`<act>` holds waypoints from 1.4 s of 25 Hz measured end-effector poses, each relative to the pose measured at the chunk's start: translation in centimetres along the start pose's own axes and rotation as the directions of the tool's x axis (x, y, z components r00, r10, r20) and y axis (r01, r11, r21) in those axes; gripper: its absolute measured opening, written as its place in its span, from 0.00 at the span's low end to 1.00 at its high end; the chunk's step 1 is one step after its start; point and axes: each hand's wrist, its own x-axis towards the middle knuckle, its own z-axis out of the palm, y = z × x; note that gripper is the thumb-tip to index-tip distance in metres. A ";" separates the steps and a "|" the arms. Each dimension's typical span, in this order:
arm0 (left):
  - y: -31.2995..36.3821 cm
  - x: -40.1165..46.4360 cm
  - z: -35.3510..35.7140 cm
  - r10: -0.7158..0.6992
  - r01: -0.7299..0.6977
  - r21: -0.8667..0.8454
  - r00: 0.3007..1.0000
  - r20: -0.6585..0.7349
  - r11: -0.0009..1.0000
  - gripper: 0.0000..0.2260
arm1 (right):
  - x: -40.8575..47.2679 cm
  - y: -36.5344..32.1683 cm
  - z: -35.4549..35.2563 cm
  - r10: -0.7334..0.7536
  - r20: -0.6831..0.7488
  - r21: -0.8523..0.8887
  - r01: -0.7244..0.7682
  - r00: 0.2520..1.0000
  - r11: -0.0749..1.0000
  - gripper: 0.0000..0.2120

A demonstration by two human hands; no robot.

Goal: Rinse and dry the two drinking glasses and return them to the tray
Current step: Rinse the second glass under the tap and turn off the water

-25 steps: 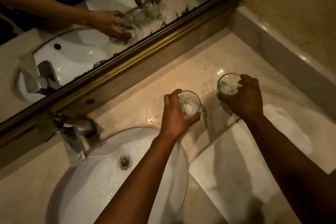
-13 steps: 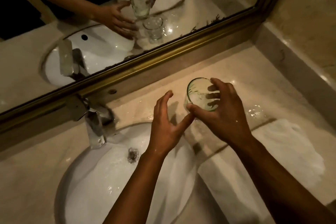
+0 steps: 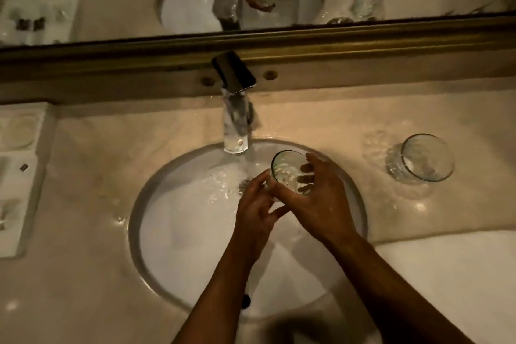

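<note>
A clear drinking glass [image 3: 287, 170] is held over the white sink basin [image 3: 173, 232], to the right of the faucet [image 3: 236, 126]. My right hand [image 3: 321, 204] grips it from the right, fingers wrapped round its side. My left hand [image 3: 255, 209] holds its lower left side with curled fingers. The second glass [image 3: 421, 159] stands alone and upright on the marble counter at the right. A white tray [image 3: 25, 176] lies on the counter at the far left edge.
The mirror with its brass frame [image 3: 363, 42] runs along the back wall. A white towel [image 3: 452, 274] lies on the counter at the lower right. Water drops shine on the counter around the basin.
The right hand carried its glass left from the counter to over the basin, and the left hand let go of the other glass and joined it. The view swung left, showing the tray.
</note>
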 end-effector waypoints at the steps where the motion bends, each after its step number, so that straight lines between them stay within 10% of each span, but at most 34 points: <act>1: -0.3 0.2 -0.5 -0.039 0.034 -0.109 0.999 -0.038 0.993 0.18 | 0.1 0.1 1.1 0.009 0.014 -0.023 -0.009 1.000 1.000 0.47; 4: -0.7 2.1 -2.3 -0.171 0.103 -0.336 0.969 -0.180 0.936 0.20 | 0.9 0.2 4.2 -0.006 0.084 -0.103 0.014 0.996 0.995 0.48; 10: -0.8 7.1 -5.3 -0.194 0.143 -0.229 0.956 -0.218 0.963 0.18 | 1.8 1.7 8.4 -0.232 0.138 -0.194 0.256 0.963 0.947 0.36; 15: -0.3 10.0 -7.4 -0.234 0.201 -0.162 0.948 -0.217 0.966 0.15 | 3.7 3.9 9.5 -0.499 0.249 -0.317 0.557 0.830 0.768 0.13; 23: 2.2 10.5 -9.0 -0.399 0.400 0.218 0.916 -0.048 0.890 0.17 | 7.5 4.1 9.0 -0.550 0.625 -0.229 0.804 0.554 0.549 0.14; 27: 2.1 10.8 -8.9 -0.358 0.389 0.196 0.917 -0.177 0.900 0.13 | 6.3 4.0 10.0 -0.430 0.569 -0.161 0.608 0.701 0.777 0.12; 31: -0.9 10.8 -9.4 -0.099 0.122 0.104 0.973 -0.207 0.987 0.12 | 4.5 1.5 12.1 -0.134 0.510 0.153 0.064 0.850 0.986 0.09; 35: 0.1 10.1 -8.9 -0.079 0.084 0.041 0.991 -0.110 0.996 0.05 | 4.2 1.8 11.4 -0.320 0.521 -0.150 0.454 0.792 0.878 0.11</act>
